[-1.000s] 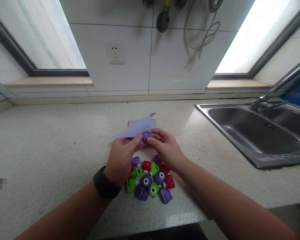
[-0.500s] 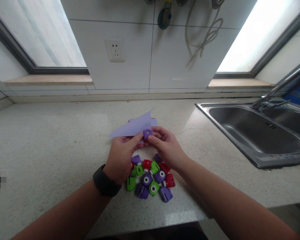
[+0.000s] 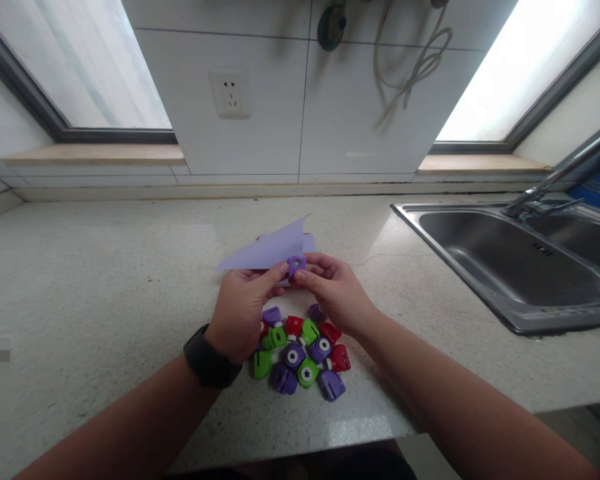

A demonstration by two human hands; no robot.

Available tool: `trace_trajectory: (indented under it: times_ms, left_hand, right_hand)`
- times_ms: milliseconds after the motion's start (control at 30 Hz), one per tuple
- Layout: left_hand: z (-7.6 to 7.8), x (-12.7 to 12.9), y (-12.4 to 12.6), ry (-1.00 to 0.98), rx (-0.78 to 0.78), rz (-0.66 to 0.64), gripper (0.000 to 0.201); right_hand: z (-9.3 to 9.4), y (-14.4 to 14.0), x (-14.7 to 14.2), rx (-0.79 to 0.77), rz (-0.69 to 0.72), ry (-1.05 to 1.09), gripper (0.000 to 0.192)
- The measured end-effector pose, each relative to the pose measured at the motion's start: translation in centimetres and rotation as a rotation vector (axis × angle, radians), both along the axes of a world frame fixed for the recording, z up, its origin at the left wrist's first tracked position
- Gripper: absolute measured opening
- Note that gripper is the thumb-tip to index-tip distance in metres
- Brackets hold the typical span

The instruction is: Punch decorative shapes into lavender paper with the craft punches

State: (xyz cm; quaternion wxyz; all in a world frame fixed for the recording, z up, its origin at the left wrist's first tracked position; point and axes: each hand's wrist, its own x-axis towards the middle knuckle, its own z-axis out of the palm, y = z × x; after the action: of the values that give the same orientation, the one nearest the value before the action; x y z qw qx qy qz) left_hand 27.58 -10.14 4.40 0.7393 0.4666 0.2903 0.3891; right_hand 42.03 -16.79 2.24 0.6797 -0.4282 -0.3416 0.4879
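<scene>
My right hand (image 3: 337,287) pinches a small purple craft paper punch (image 3: 297,265) between thumb and fingers, its round die side facing me. A sheet of lilac paper (image 3: 267,249) is gripped by my left hand (image 3: 245,300), whose thumb tip touches the punch's left side. The sheet bends upward behind the punch, and whether its edge sits in the punch's slot is hidden. Just below my hands lies a pile of paper punches: green ones (image 3: 307,373), red ones (image 3: 339,359) and purple ones (image 3: 333,385). More lilac paper (image 3: 309,243) lies behind the held sheet.
A steel sink (image 3: 510,267) with a faucet (image 3: 530,197) is set into the speckled counter (image 3: 105,280) on the right. On the tiled wall are a socket (image 3: 230,95) and a looped cable (image 3: 423,67). My left wrist wears a black watch (image 3: 211,358).
My hands keep the same hold on the punch and paper, with hardly any movement. The whole view has tilted slightly downward.
</scene>
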Motion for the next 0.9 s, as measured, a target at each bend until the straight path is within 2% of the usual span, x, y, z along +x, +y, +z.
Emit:
trace_trajectory:
  times_ms: [367, 567, 900]
  left_hand:
    - [0.31, 0.01, -0.11, 0.008, -0.012, -0.004, 0.032]
    - [-0.07, -0.04, 0.06, 0.047, 0.026, 0.027, 0.031]
    - [-0.04, -0.07, 0.02, 0.067, 0.068, 0.014, 0.034]
  right_hand:
    - [0.02, -0.08, 0.03, -0.004, 0.009, 0.012, 0.035]
    - [-0.08, 0.17, 0.14, -0.013, -0.016, 0.075, 0.029]
    - [-0.08, 0.12, 0.27, -0.030, -0.046, 0.027, 0.029]
